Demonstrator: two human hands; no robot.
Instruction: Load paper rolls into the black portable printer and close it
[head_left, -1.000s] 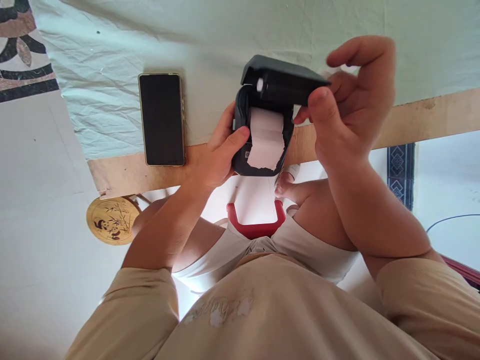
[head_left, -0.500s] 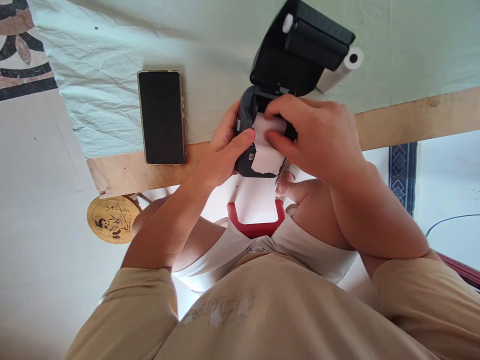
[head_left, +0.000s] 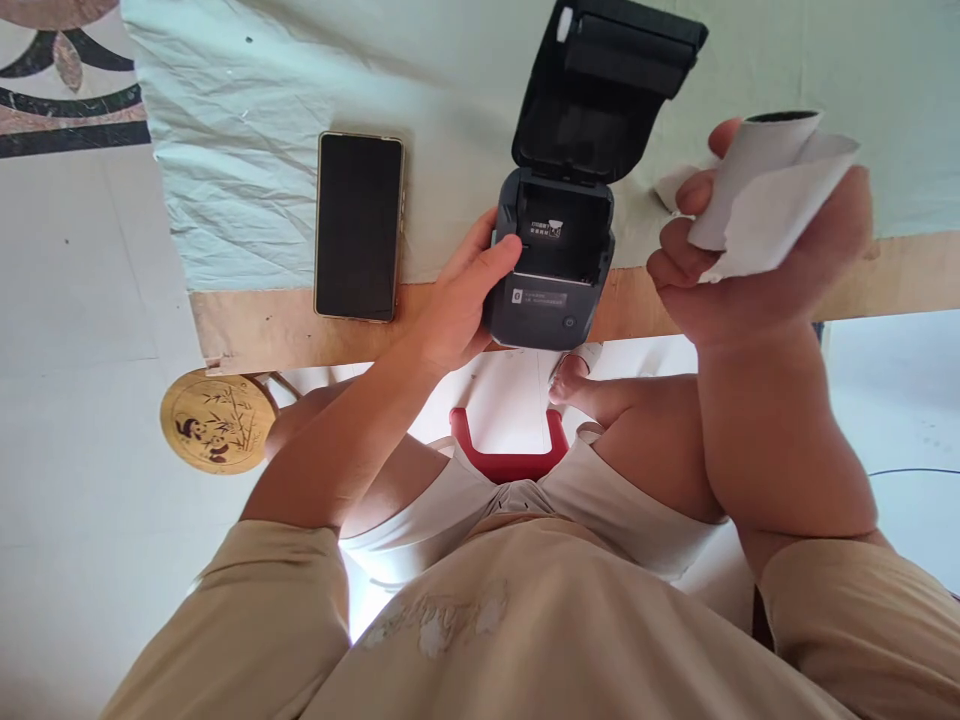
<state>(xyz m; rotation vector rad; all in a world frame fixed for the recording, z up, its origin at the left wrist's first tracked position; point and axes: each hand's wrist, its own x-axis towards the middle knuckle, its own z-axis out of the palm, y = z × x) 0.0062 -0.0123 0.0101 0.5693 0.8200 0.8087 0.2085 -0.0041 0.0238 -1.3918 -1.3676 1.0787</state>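
Observation:
A small dark label printer (head_left: 553, 270) is gripped at its left side by my left hand (head_left: 472, 290), thumb on top. Its lid (head_left: 592, 100) stands swung up and back, and the paper bay inside shows bare, with a printed sticker on its floor. To the right, my right hand (head_left: 780, 260) is closed round a roll of white paper (head_left: 757, 180), with a torn loose end of the paper hanging over the palm. Behind those fingers, part of another white roll (head_left: 675, 185) shows on the cloth; the rest of it is hidden.
A phone (head_left: 358, 228) with a dark screen lies left of the printer on the pale green cloth (head_left: 450, 80). The wooden table edge (head_left: 255, 325) runs along the front. Below it are a round wooden stool (head_left: 217, 422) and a red frame (head_left: 510, 465) between my legs.
My right hand has lifted the paper roll out of the printer and carried it to the right. My left hand still holds the printer, whose lid stays up.

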